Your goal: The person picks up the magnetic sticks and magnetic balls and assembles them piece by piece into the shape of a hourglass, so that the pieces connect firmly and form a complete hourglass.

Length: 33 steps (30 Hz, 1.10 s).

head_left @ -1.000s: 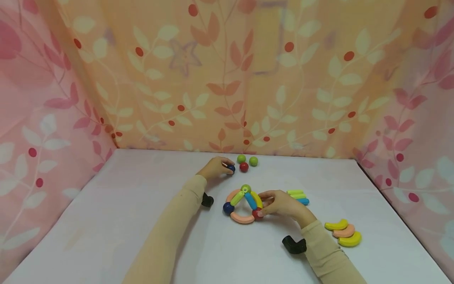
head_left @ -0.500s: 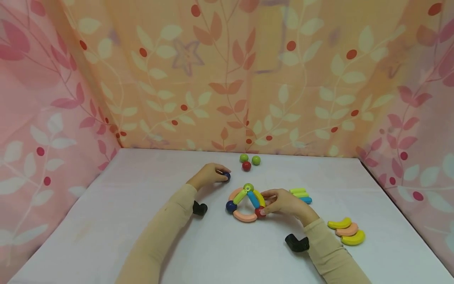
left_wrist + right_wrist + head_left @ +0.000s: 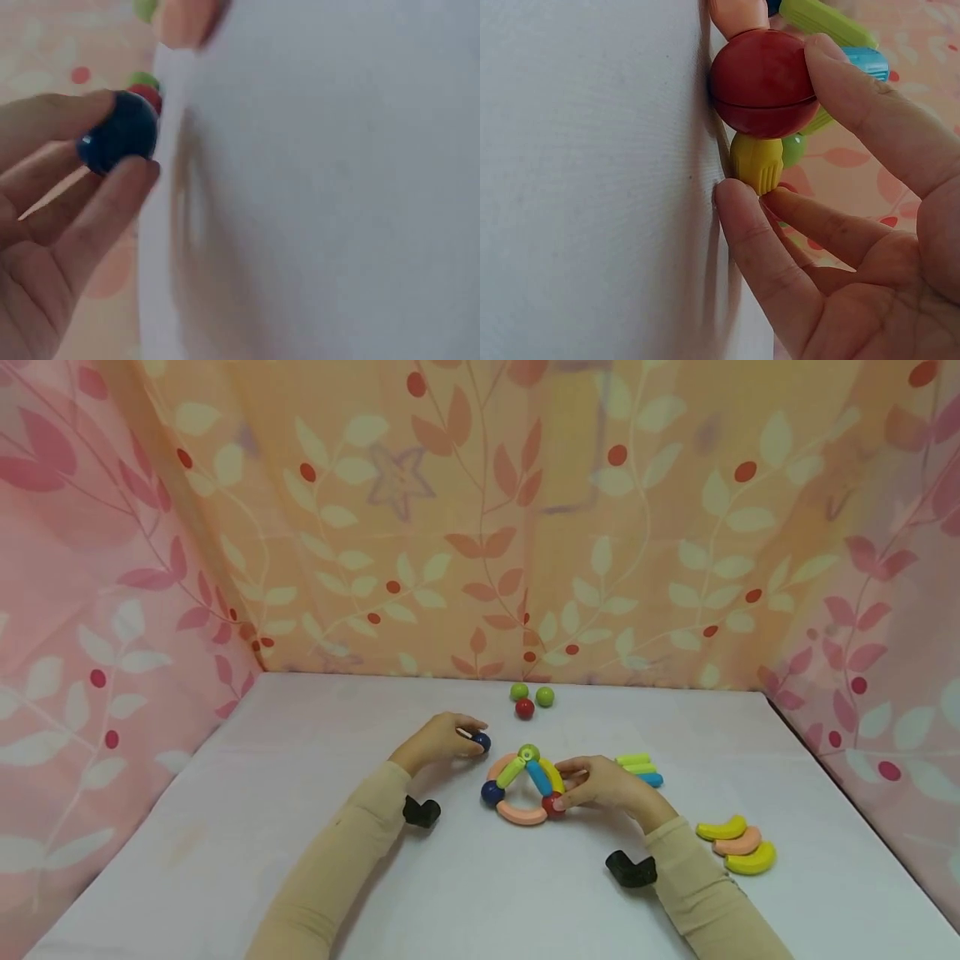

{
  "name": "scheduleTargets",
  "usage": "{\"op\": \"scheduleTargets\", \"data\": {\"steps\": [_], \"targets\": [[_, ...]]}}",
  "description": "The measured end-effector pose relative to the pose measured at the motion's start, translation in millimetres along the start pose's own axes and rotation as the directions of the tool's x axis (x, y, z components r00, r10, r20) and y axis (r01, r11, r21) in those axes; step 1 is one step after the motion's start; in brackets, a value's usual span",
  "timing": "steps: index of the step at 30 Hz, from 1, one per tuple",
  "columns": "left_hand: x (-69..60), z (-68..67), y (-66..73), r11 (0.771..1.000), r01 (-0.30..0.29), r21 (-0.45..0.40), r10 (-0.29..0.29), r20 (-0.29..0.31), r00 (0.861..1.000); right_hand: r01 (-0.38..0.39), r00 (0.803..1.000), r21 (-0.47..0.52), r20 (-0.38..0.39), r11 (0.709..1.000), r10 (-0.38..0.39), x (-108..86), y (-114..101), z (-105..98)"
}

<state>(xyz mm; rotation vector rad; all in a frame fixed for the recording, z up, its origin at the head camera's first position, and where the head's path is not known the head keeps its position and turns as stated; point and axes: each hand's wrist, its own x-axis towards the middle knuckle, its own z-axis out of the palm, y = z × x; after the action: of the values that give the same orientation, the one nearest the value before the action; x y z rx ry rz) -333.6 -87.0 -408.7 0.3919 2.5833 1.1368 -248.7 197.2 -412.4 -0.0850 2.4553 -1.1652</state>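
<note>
My left hand (image 3: 437,743) pinches a dark blue ball (image 3: 126,135) between thumb and fingertips, just above the table. My right hand (image 3: 606,787) holds the right corner of a ball-and-stick building toy (image 3: 522,816). Its thumb presses the red ball (image 3: 761,79), while fingertips touch the yellow curved stick (image 3: 757,161) joined below that ball. Salmon curved sticks, a dark blue ball (image 3: 492,793) and the yellow stick form the base. A light green stick (image 3: 511,773) and a blue stick (image 3: 538,777) meet at a green ball (image 3: 528,752).
Two green balls (image 3: 545,697) and a red ball (image 3: 525,708) lie near the back edge. Straight green and blue sticks (image 3: 639,768) lie beyond the right hand. Yellow and salmon curved sticks (image 3: 738,846) lie at the right. Patterned curtains (image 3: 480,527) surround the white table (image 3: 517,902).
My left hand has brought the dark blue ball away from the loose balls at the back, slightly left and nearer to me. The right hand keeps its hold on the building toy.
</note>
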Motion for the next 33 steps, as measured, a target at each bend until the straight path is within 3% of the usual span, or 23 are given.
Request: {"op": "scheduleTargets", "data": {"steps": [4,8,14,17,23,29,33], "targets": [[-11.5,1.7,15.8,0.988,-0.043,-0.149,0.037,-0.043,0.998,0.005,1.000,-0.010,0.004,1.000,-0.005,-0.6,0.7,-0.8],[-30.9,7.3,39.8,0.974,-0.123,-0.193,0.121,-0.023,0.992,0.000,1.000,-0.011,-0.002,1.000,0.000,-0.1,0.8,-0.7],[-47.4,16.8,62.0,0.950,-0.286,-0.125,0.283,-0.044,0.958,0.013,1.000,-0.015,0.004,1.000,-0.013,0.1,-0.7,0.3],[-48.9,20.3,66.7,0.940,-0.331,-0.079,0.327,-0.064,0.943,0.022,1.000,0.000,0.010,1.000,-0.022,0.3,-0.8,0.4],[-48.9,27.1,70.3,0.939,-0.343,-0.017,0.342,-0.045,0.939,0.022,1.000,0.012,0.017,1.000,-0.023,2.1,1.2,0.6],[-50.2,32.3,70.6,0.942,-0.328,0.076,0.329,0.009,0.944,0.025,0.999,0.024,0.029,0.999,-0.025,1.5,2.1,-0.7],[-51.6,31.2,69.7,0.940,-0.334,0.067,0.333,0.026,0.942,0.017,0.999,0.033,0.029,0.999,-0.018,2.0,2.7,-1.0]]}}
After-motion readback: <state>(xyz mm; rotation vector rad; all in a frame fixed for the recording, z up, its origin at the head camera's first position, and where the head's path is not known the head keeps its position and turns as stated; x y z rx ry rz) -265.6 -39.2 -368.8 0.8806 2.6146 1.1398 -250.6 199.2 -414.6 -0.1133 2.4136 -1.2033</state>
